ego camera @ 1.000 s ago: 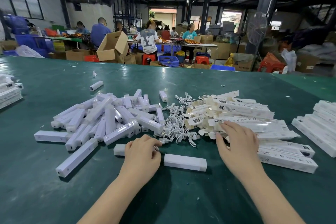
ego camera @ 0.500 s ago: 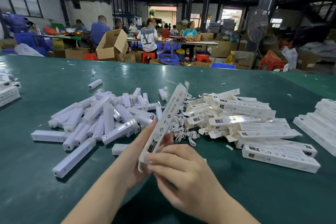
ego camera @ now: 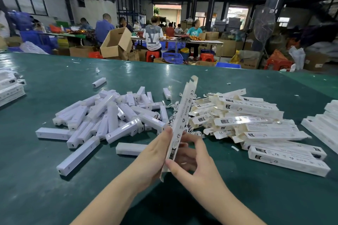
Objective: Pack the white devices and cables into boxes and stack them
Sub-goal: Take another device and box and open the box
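While both hands grip it, box (ego camera: 180, 124) points up-away.

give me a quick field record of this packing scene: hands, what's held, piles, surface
left hand: grips the lower part of the flat box
right hand: pinches the flat box near its bottom end
flat box: unfolded carton, tilted upright, flaps open at top
devices pile: loose white bars, left of the hands
cables: small heap between the piles
empty boxes pile: right of the hands
table: green
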